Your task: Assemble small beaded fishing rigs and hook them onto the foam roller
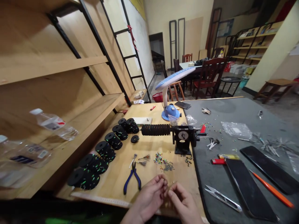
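My left hand (151, 194) and my right hand (183, 200) are close together over the front of the wooden tabletop (109, 183). Thumb and fingers are pinched on both; whatever lies between them is too small to make out. Just beyond my hands is a pile of multicoloured beads (159, 158), with a heap of small dark metal pieces (168, 166) beside it. Pliers with blue handles (132, 179) rest to the left of my left hand. Small feathery-ended pieces (144, 160) lie near their jaws.
A black hand-crank device (183, 137) holds a row of black discs (156, 130) on its shaft. Black foam spools (90, 163) line the left side. A blue lamp (170, 112) stands behind. Thread snips (223, 198) and an orange tool (272, 189) lie on the grey mat (210, 174).
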Motion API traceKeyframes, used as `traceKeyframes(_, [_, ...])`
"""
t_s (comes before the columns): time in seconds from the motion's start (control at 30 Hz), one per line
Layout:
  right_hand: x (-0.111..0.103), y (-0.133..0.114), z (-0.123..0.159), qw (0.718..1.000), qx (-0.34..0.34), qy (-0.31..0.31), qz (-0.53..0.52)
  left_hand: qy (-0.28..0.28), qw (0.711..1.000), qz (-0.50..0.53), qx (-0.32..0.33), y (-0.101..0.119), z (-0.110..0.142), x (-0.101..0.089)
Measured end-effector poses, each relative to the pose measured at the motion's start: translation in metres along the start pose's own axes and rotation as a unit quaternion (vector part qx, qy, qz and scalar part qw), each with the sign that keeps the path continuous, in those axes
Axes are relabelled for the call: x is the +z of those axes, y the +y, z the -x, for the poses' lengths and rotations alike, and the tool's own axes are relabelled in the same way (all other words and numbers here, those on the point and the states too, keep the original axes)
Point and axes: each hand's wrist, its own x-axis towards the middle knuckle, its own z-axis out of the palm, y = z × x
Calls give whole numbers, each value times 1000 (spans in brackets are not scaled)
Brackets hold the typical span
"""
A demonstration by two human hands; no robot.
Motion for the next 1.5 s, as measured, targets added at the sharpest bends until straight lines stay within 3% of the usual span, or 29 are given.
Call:
traceKeyframes(0.3, [15,1,-3,1000,13,-5,2,-15,996,73,-48,-5,-2,-7])
traceKeyframes(1.1, [20,17,-5,1000,-10,-1,26,-10,995,85,-46,-2,0,-8])
traceKeyframes(1.5, [20,9,-4,1000,-12,5,12,-5,994,100,-51,-1,0,-5])
